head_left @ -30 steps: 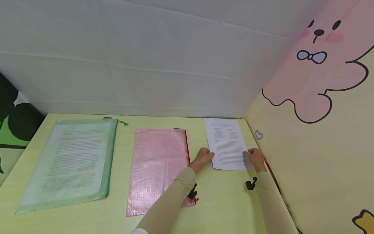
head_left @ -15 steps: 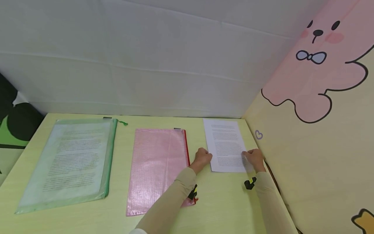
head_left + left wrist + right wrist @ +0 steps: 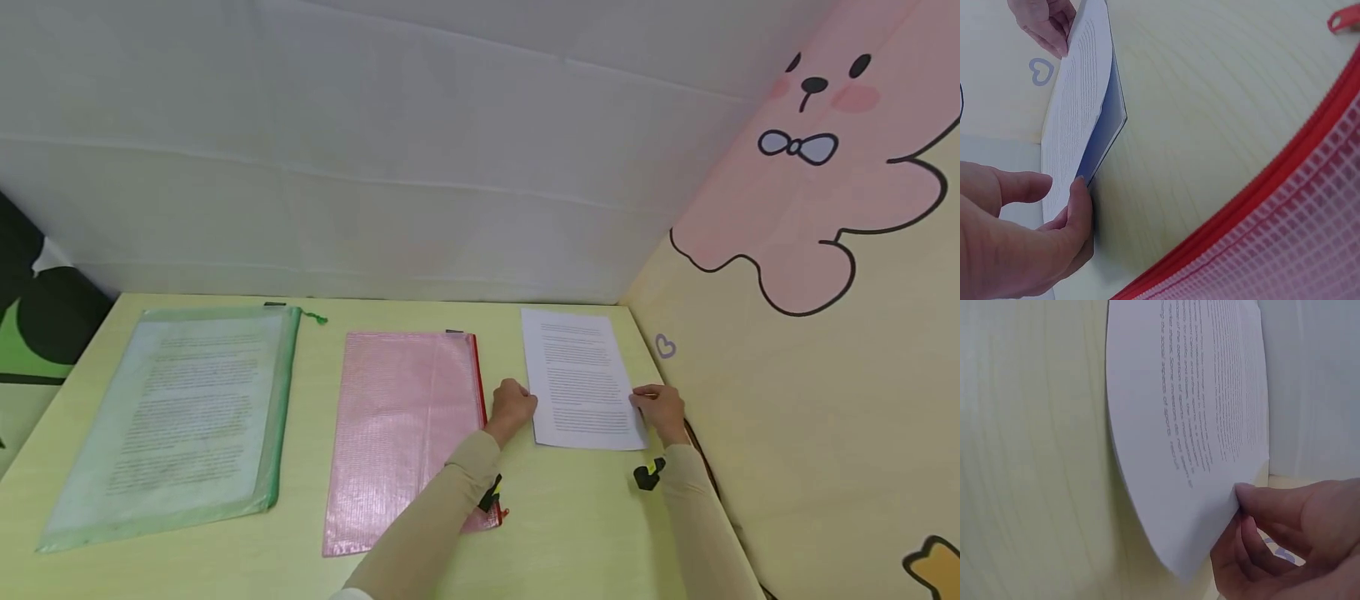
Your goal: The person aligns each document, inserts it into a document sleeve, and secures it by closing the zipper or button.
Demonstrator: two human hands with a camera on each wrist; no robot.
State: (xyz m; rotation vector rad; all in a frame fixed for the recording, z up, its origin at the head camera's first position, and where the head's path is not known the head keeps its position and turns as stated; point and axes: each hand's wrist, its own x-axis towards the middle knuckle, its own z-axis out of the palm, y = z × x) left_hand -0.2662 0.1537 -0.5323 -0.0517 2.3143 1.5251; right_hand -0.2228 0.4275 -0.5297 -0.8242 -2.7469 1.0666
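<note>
A thin stack of printed white paper sheets (image 3: 581,383) lies at the right of the table. In the left wrist view, my left hand (image 3: 1022,237) is at its left edge. The fingertips touch that edge; the thumb stands apart from them. A bluish gap shows between the top sheet and the one below. My right hand (image 3: 1291,537) pinches the right edge near the lower corner between thumb and fingers. That corner bends upward in the right wrist view.
A pink mesh zip folder (image 3: 405,417) with red zipper lies left of the papers, under the left forearm. Farther left is a green translucent zip folder (image 3: 180,408) holding printed pages. A decorated wall (image 3: 810,400) borders the right side; a white cloth (image 3: 337,208) hangs behind.
The paper stack has shifted slightly toward me, and the lower sheet's edge that stuck out is covered. My left hand has moved left; my right hand has moved slightly right.
</note>
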